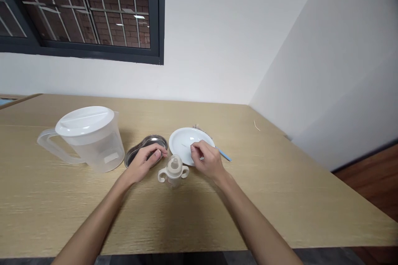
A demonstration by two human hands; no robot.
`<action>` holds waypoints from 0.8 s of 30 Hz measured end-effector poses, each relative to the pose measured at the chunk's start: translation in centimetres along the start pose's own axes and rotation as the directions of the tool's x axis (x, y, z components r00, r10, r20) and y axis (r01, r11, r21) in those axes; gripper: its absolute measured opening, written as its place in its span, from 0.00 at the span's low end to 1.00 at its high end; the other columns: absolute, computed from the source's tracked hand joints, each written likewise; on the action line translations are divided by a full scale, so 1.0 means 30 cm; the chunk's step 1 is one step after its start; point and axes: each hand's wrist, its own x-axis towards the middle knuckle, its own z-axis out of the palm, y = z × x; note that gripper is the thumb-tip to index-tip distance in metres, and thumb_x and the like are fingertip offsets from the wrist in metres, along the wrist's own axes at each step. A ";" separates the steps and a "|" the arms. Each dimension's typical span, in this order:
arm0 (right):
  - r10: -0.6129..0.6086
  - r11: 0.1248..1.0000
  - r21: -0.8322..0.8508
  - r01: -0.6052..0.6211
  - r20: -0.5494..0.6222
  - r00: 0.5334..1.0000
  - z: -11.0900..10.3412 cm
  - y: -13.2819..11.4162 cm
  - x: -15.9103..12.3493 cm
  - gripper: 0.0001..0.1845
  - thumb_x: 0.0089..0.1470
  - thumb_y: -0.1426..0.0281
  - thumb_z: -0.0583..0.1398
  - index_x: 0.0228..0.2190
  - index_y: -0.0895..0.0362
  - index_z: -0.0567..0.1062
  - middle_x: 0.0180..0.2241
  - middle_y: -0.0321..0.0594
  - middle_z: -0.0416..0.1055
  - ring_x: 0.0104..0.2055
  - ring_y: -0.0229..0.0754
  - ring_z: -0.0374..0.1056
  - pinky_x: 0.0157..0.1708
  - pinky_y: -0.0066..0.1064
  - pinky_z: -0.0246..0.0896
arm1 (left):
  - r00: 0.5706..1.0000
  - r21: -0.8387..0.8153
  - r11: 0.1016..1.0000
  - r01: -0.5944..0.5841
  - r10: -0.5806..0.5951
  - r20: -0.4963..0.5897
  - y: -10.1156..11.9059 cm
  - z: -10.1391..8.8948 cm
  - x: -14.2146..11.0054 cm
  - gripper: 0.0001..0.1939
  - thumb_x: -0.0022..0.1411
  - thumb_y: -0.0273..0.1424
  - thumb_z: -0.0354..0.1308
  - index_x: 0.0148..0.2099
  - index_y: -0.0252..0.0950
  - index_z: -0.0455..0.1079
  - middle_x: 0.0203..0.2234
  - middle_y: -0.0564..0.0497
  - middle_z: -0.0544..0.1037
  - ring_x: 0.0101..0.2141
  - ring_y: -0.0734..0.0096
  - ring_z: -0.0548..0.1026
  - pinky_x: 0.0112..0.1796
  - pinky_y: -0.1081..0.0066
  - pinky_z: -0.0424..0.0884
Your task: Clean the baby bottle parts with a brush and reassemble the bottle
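My left hand (145,162) reaches over the metal kidney-shaped tray (129,154), fingers loosely stretched with nothing seen in them; it hides part of the tray. My right hand (207,159) is over the right side of the white plate (178,136), thumb and finger pinched together. A thin pale line shows at its fingertips, too faint to name. Between my hands stands a small beige sippy cup (174,169), upright, with two handles and a spouted lid. Neither hand visibly grips the cup.
A translucent pitcher (99,151) with a white lid stands at the left. A blue handle (224,154) sticks out at the plate's right, and greyish bristle-like bits (197,126) show behind it. A thin pale curved strip (256,126) lies farther right. Walls bound the table's back and right.
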 end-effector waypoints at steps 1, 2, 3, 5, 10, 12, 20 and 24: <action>-0.001 1.000 -0.001 0.001 0.000 1.000 0.001 0.001 0.000 0.05 0.60 0.74 0.54 0.34 0.54 0.69 0.25 0.35 0.66 0.25 0.36 0.60 0.27 0.28 0.54 | 1.000 0.000 1.000 0.000 0.000 0.001 0.001 0.000 0.000 0.20 0.69 0.43 0.46 0.43 0.36 0.73 0.36 0.47 0.77 0.39 0.65 0.72 0.43 0.69 0.65; -0.002 1.000 -0.002 0.002 -0.001 1.000 0.002 0.001 -0.001 0.05 0.59 0.74 0.54 0.33 0.54 0.69 0.25 0.34 0.66 0.25 0.35 0.60 0.26 0.28 0.54 | 1.000 0.000 1.000 -0.001 0.001 0.003 0.003 0.000 0.000 0.19 0.69 0.43 0.46 0.43 0.36 0.73 0.36 0.47 0.77 0.39 0.65 0.72 0.43 0.69 0.65; -0.005 1.000 -0.002 0.005 -0.002 1.000 0.003 0.001 -0.001 0.05 0.58 0.75 0.54 0.33 0.54 0.69 0.25 0.34 0.65 0.25 0.35 0.60 0.26 0.28 0.54 | 1.000 0.000 1.000 0.000 0.000 0.005 0.004 0.000 0.000 0.19 0.69 0.43 0.46 0.43 0.36 0.73 0.36 0.47 0.77 0.39 0.65 0.73 0.43 0.69 0.65; -0.015 1.000 0.001 0.015 -0.003 1.000 0.005 0.000 -0.002 0.05 0.57 0.76 0.54 0.33 0.55 0.69 0.25 0.34 0.65 0.24 0.35 0.59 0.25 0.28 0.54 | 1.000 -0.001 1.000 0.005 -0.005 0.008 0.004 0.002 -0.001 0.18 0.69 0.43 0.47 0.43 0.36 0.73 0.36 0.48 0.77 0.39 0.65 0.73 0.43 0.70 0.65; -0.025 0.999 0.033 0.026 -0.045 0.999 0.013 -0.004 -0.004 0.07 0.54 0.78 0.54 0.32 0.55 0.68 0.23 0.31 0.62 0.22 0.33 0.56 0.23 0.26 0.51 | 1.000 -0.010 1.000 0.017 -0.017 0.007 -0.001 0.004 -0.003 0.18 0.69 0.43 0.48 0.43 0.36 0.73 0.35 0.48 0.77 0.38 0.66 0.74 0.43 0.70 0.65; -0.019 0.999 0.039 0.022 -0.065 0.998 0.015 -0.005 -0.004 0.07 0.54 0.78 0.54 0.31 0.55 0.67 0.22 0.31 0.61 0.22 0.33 0.56 0.22 0.26 0.50 | 1.000 -0.009 1.000 0.020 -0.020 0.009 -0.002 0.004 -0.002 0.17 0.69 0.42 0.49 0.43 0.36 0.73 0.35 0.49 0.77 0.38 0.66 0.74 0.43 0.70 0.65; 0.017 0.997 0.071 -0.016 -0.015 1.000 0.017 -0.014 -0.004 0.05 0.59 0.76 0.53 0.32 0.55 0.65 0.24 0.32 0.61 0.23 0.33 0.55 0.24 0.27 0.51 | 0.998 -0.003 1.000 0.013 -0.013 0.056 0.007 -0.002 0.000 0.16 0.68 0.42 0.50 0.44 0.35 0.72 0.36 0.47 0.77 0.39 0.65 0.74 0.43 0.68 0.66; 0.014 0.998 0.067 -0.012 -0.039 0.999 0.019 -0.016 -0.006 0.09 0.61 0.76 0.52 0.28 0.54 0.62 0.22 0.31 0.58 0.21 0.34 0.52 0.23 0.28 0.48 | 0.997 0.018 1.000 0.004 -0.005 0.077 0.013 0.004 -0.001 0.14 0.63 0.41 0.58 0.43 0.35 0.72 0.37 0.47 0.76 0.39 0.64 0.72 0.43 0.67 0.66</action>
